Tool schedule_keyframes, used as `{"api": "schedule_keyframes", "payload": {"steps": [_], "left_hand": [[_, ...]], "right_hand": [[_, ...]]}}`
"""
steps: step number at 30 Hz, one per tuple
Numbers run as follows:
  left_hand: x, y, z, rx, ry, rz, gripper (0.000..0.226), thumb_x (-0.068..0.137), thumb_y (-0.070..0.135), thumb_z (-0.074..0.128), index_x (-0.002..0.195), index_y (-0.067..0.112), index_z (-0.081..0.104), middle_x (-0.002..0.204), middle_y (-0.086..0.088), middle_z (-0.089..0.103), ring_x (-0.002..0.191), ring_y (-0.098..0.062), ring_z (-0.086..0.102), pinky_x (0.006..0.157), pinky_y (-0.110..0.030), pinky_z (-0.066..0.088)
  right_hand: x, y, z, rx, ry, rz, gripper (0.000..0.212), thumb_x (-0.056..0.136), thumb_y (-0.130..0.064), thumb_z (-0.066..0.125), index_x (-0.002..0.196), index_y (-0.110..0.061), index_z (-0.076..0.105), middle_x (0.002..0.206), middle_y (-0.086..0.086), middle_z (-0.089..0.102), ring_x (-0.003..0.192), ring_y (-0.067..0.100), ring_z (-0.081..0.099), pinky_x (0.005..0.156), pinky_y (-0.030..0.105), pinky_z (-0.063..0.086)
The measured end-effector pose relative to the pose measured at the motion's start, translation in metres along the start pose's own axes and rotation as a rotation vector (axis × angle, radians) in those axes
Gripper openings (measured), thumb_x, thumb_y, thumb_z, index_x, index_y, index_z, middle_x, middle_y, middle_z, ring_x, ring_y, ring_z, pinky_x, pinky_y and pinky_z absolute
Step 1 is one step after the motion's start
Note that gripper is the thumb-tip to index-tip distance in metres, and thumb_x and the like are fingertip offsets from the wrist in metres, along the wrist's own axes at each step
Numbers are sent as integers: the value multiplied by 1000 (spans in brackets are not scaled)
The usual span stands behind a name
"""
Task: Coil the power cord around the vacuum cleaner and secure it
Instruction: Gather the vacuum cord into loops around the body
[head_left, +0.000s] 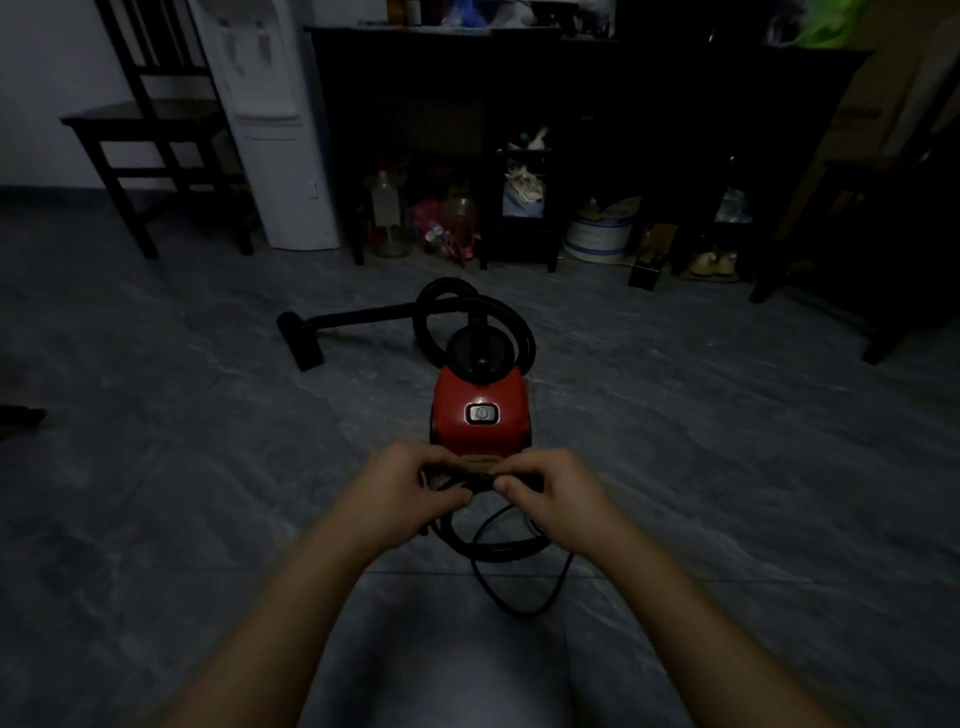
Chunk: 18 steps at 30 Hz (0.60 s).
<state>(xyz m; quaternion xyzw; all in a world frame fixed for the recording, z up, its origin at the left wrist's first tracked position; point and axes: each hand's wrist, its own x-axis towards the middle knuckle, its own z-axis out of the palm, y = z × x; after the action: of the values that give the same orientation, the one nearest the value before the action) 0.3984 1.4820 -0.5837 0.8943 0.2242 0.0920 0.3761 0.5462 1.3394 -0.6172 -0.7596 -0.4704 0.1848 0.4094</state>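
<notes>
Grey floor (156, 493), red vacuum cleaner (480, 410) lengthwise pointing away, left hand (410, 499), right hand (556, 493) pinching power cord (498, 551)

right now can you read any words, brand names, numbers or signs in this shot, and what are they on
No text can be read.
Red vacuum cleaner: the silver button carries a mark, perhaps a power symbol, too blurred to tell.
Tan tag on the power cord, pinched between the left hand and right hand: any print is too small.
White dispenser: no legible label.
</notes>
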Motion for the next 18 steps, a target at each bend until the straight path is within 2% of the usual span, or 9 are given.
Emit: {"api": "schedule_keyframes", "payload": {"steps": [3, 6, 10, 15, 18], "left_hand": [[0, -2, -3, -64, -82, -45, 27, 80, 27, 78, 107, 27, 73, 64, 3, 65, 50, -4, 60, 51, -20, 51], [0, -5, -6, -115, -120, -69, 29, 77, 31, 81, 105, 28, 74, 63, 3, 64, 53, -1, 58, 54, -16, 46], [0, -4, -8, -196, -186, -76, 20, 80, 28, 78, 100, 25, 76, 68, -7, 69, 57, -10, 61, 59, -24, 50], [-3, -1, -3, -124, -300, -100, 24, 82, 26, 77, 105, 27, 69, 53, 0, 65, 46, -6, 59, 46, -14, 41], [-4, -2, -1, -65, -332, -69, 14, 83, 26, 76, 97, 23, 73, 54, 4, 64, 47, -6, 59, 49, -17, 44]], "right_hand": [[-1, -3, 2, 1, -34, -18, 19, 92, -18, 66, 108, -19, 75, 89, -29, 61, 89, -22, 56, 80, -2, 39], [-2, -4, 2, 46, -21, -18, 17, 91, -17, 67, 105, -19, 76, 88, -26, 65, 92, -18, 59, 82, 2, 41], [-3, -4, 0, 89, -10, -10, 16, 89, -17, 68, 103, -18, 77, 92, -20, 69, 96, -5, 65, 85, 9, 46], [-7, -9, 2, 3, -79, 2, 13, 88, -25, 70, 99, -24, 77, 91, -21, 67, 97, -5, 62, 91, 21, 49], [-9, -10, 5, 5, -97, 15, 12, 88, -25, 69, 97, -24, 77, 94, -12, 71, 95, 1, 65, 91, 30, 54]]}}
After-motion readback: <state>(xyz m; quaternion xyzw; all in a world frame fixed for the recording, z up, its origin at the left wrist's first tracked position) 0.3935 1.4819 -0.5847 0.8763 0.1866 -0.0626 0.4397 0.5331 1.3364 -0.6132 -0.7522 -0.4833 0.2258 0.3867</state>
